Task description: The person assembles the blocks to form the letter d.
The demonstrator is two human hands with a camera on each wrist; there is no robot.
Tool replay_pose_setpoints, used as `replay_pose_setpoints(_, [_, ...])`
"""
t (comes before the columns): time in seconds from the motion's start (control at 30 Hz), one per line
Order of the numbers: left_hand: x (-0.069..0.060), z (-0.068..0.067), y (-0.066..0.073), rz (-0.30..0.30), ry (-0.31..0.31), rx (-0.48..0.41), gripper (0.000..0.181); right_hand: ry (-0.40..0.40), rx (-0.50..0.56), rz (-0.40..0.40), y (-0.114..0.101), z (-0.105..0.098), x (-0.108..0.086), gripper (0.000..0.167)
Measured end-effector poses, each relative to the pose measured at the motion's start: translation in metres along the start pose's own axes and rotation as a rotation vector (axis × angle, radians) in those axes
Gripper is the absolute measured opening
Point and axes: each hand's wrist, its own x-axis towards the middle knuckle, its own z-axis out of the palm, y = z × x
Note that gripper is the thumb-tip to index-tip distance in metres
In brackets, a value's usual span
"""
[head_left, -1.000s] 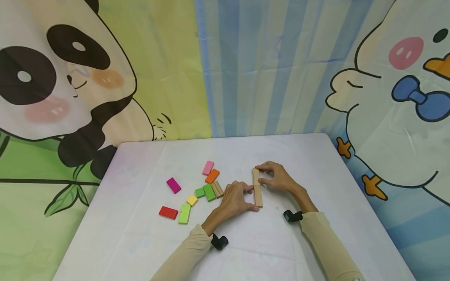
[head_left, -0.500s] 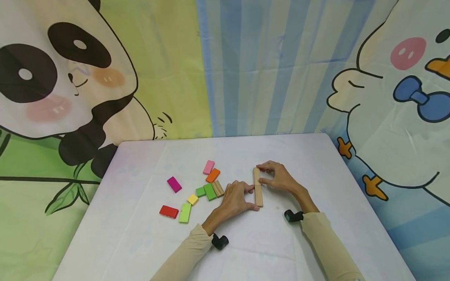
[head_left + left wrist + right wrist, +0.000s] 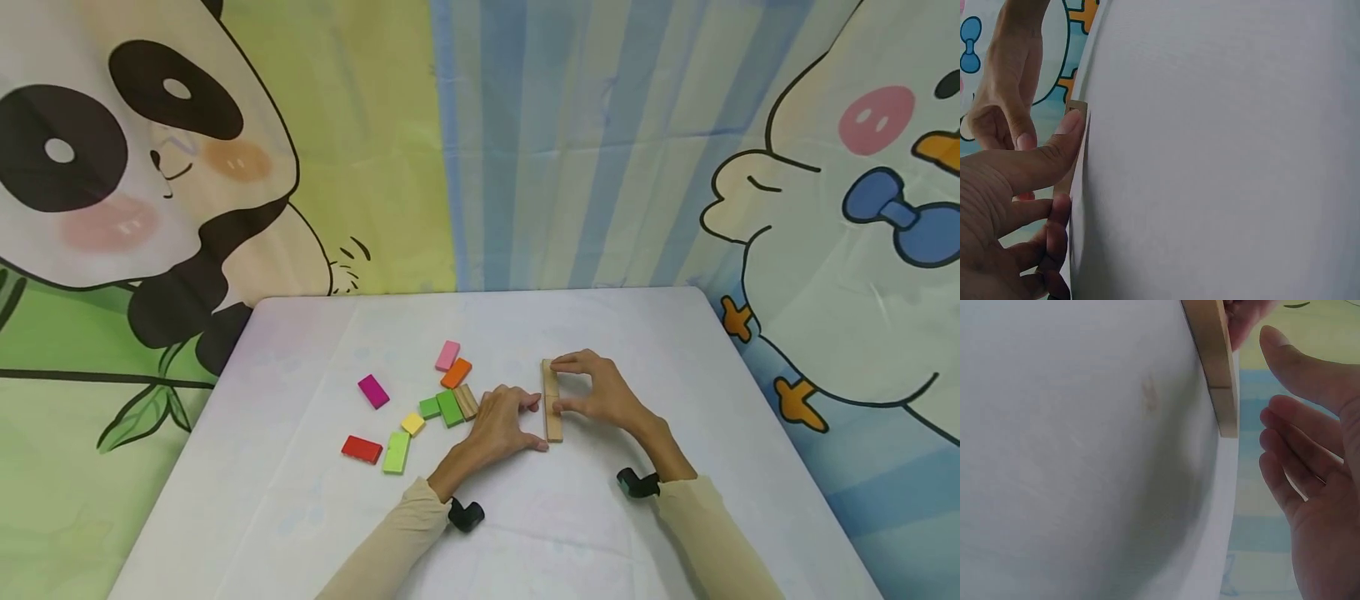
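Two plain wooden blocks (image 3: 552,400) lie end to end in a line on the table; their seam shows in the right wrist view on the wooden blocks (image 3: 1210,344). My left hand (image 3: 501,423) is at their left side, thumb by the near end and fingertips by the middle. In the left wrist view the left thumb overlaps the block end; whether it touches cannot be told. My right hand (image 3: 603,392) is at their right side, fingers bent loosely. From the right wrist, the right hand (image 3: 1316,437) appears apart from the blocks, with nothing between thumb and fingers.
Left of the hands lie several coloured blocks: pink (image 3: 447,356), orange (image 3: 456,373), magenta (image 3: 373,391), yellow (image 3: 412,424), red (image 3: 362,450) and light green (image 3: 396,452). Two green blocks (image 3: 449,408) sit beside a few wooden blocks (image 3: 466,402). Printed cloth walls enclose the white table (image 3: 300,533).
My right hand has loosened from the far wooden block and drawn slightly right and nearer. The left thumb has pulled back a little. The wooden blocks stay in line.
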Motion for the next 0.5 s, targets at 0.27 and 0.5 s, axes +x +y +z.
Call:
replay_pose_setpoints(0.27, [-0.013, -0.027, -0.022, 0.01, 0.126, -0.124, 0.068, -0.036, -0.026, -0.007, -0.002, 0.012, -0.004, 0.056])
replay_pose_setpoints(0.5, [-0.02, -0.059, -0.04, -0.012, 0.24, -0.183, 0.063, -0.041, -0.015, -0.003, -0.002, 0.015, -0.008, 0.056])
